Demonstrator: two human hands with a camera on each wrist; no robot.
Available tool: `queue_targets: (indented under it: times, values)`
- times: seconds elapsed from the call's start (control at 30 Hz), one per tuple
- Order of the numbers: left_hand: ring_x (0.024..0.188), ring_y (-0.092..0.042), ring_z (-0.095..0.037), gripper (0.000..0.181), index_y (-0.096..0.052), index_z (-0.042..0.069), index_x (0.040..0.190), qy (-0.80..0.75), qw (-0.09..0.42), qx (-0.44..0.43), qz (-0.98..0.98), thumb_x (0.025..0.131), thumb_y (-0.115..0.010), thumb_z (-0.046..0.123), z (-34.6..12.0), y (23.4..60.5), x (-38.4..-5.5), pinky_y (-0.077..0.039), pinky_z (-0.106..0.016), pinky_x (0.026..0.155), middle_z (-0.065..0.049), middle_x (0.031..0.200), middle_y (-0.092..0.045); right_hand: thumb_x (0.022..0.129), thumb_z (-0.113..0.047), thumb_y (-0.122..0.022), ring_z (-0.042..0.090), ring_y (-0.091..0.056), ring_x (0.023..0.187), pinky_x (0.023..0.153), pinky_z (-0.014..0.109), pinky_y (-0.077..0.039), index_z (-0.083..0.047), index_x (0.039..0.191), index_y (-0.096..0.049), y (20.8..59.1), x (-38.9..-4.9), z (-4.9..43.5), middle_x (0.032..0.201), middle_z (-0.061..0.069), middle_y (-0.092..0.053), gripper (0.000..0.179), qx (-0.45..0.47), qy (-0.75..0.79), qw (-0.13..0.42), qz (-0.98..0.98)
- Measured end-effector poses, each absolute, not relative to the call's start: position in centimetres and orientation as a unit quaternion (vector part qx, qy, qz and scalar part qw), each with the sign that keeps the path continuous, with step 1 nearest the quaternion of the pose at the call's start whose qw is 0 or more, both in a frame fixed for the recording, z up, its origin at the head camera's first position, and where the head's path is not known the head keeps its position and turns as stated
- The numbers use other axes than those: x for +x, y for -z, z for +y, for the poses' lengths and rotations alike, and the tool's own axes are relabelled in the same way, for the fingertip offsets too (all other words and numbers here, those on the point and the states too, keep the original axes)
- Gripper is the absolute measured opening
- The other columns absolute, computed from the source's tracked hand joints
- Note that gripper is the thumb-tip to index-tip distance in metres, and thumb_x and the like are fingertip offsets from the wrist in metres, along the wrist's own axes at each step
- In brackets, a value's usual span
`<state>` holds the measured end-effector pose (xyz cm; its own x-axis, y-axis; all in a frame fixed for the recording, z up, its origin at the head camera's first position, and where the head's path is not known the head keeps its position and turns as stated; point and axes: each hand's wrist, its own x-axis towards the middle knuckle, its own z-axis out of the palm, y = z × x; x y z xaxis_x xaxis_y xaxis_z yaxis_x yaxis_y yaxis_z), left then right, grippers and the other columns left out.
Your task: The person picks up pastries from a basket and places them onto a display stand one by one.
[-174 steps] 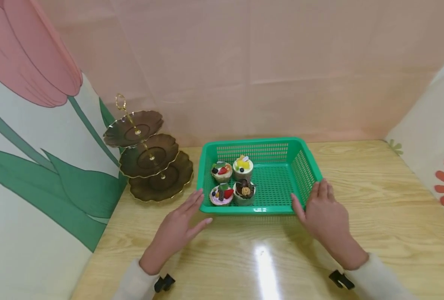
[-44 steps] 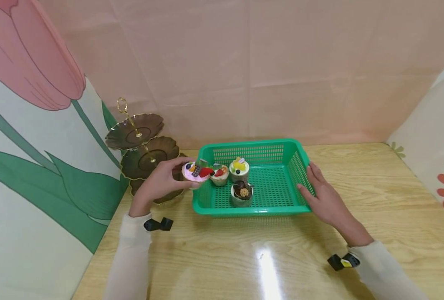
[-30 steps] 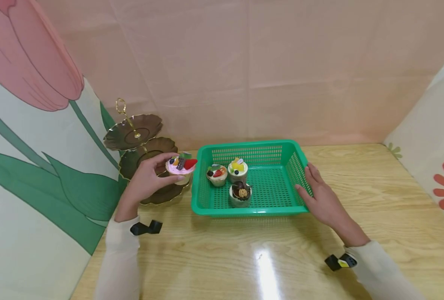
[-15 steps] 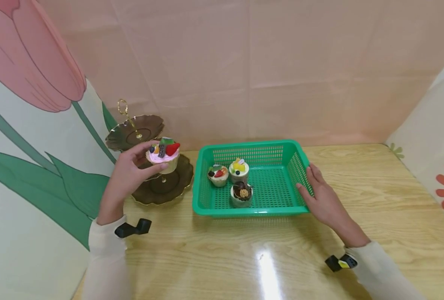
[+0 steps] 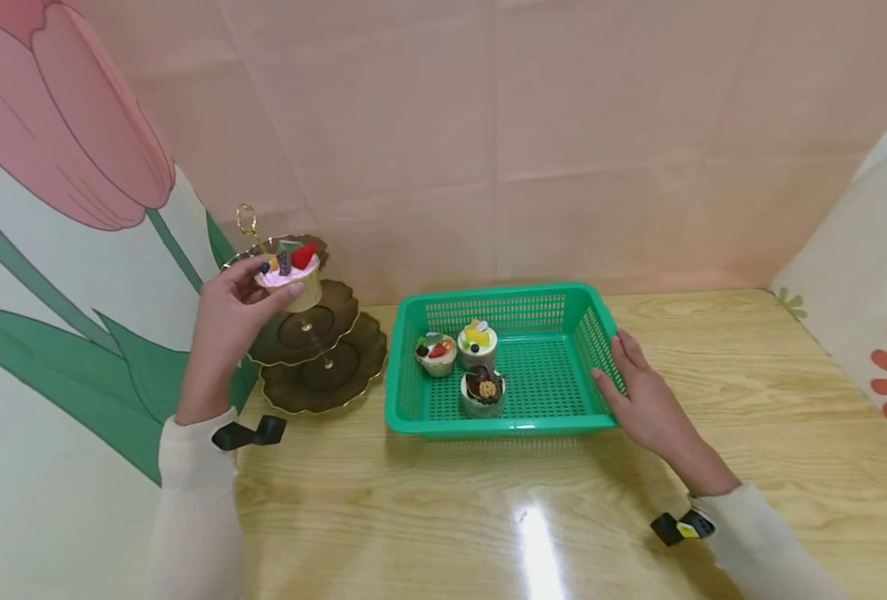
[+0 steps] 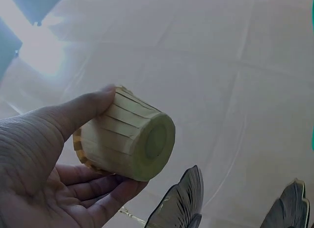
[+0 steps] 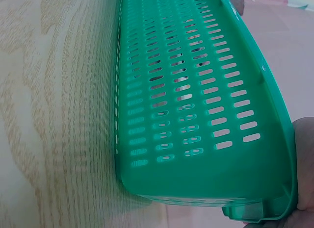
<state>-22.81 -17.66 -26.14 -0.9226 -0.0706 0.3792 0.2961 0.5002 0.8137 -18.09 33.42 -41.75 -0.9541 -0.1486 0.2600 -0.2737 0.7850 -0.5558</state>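
Note:
My left hand (image 5: 222, 321) grips a cupcake (image 5: 304, 287) with pink cream, a strawberry and berries on top. It is held in the air in front of the upper plates of a brown three-tier cake stand (image 5: 323, 375). In the left wrist view, thumb and fingers hold the cupcake's pale pleated paper cup (image 6: 122, 132), its base turned to the camera. My right hand (image 5: 646, 400) rests on the right wall of a green plastic basket (image 5: 503, 423), thumb on the inner side and fingers outside. In the right wrist view the hand (image 7: 304, 164) is partly cut off.
Inside the basket's left half stand a fruit cupcake (image 5: 436, 354), a yellow-topped cupcake (image 5: 478, 340) and a chocolate walnut cupcake (image 5: 483, 392). The wooden table (image 5: 413, 517) meets a pink backdrop (image 5: 563, 150) behind. A gold ring handle (image 5: 246, 219) tops the stand.
The pink cupcake has left the basket in my left hand and moved left and up to the stand. My right hand has stayed on the basket's right side in the latest frames.

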Motion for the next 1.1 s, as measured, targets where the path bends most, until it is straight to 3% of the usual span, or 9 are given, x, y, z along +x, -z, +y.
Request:
queue_targets:
  times: [0.17,0.47,0.67,1.1]
  values:
    - [0.096,-0.06,-0.01,0.063,-0.062,0.008,0.137,0.484,0.183,-0.034,-0.855,0.087,-0.081,0.041,-18.0,25.8,-23.5,-0.049,-0.012,0.076,-0.009,0.122,-0.065,0.109,-0.035,-0.044,0.054,-0.019,0.146,0.107,0.071,-0.027,0.012,0.156,-0.017,41.7,-18.0,33.3,0.166,0.027,-0.007,0.071,0.113,-0.309,0.102,-0.939]
    - [0.087,-0.056,-0.013,0.067,-0.065,0.007,0.133,0.447,0.21,-0.012,-0.869,0.084,-0.081,0.048,-18.6,26.1,-25.1,-0.045,-0.015,0.066,-0.007,0.108,-0.066,0.11,-0.035,-0.043,0.055,-0.021,0.145,0.106,0.071,-0.028,0.01,0.156,-0.016,41.9,-18.3,33.4,0.167,0.025,-0.005,0.071,0.111,-0.307,0.096,-0.94]
    - [0.088,-0.057,-0.013,0.071,-0.065,0.007,0.133,0.434,0.217,0.003,-0.874,0.083,-0.079,0.055,-18.5,26.2,-25.8,-0.045,-0.016,0.064,-0.009,0.108,-0.066,0.11,-0.035,-0.044,0.055,-0.022,0.145,0.105,0.072,-0.028,0.011,0.156,-0.016,41.9,-18.2,33.4,0.167,0.025,-0.005,0.071,0.115,-0.309,0.1,-0.939]
    - [0.081,-0.054,-0.015,0.07,-0.066,0.001,0.128,0.4,0.206,0.007,-0.893,0.085,-0.077,0.055,-19.3,26.2,-26.6,-0.043,-0.017,0.057,-0.017,0.106,-0.067,0.109,-0.035,-0.044,0.055,-0.022,0.144,0.106,0.071,-0.028,0.01,0.156,-0.017,42.0,-18.2,33.4,0.167,0.025,-0.006,0.07,0.115,-0.307,0.104,-0.939]
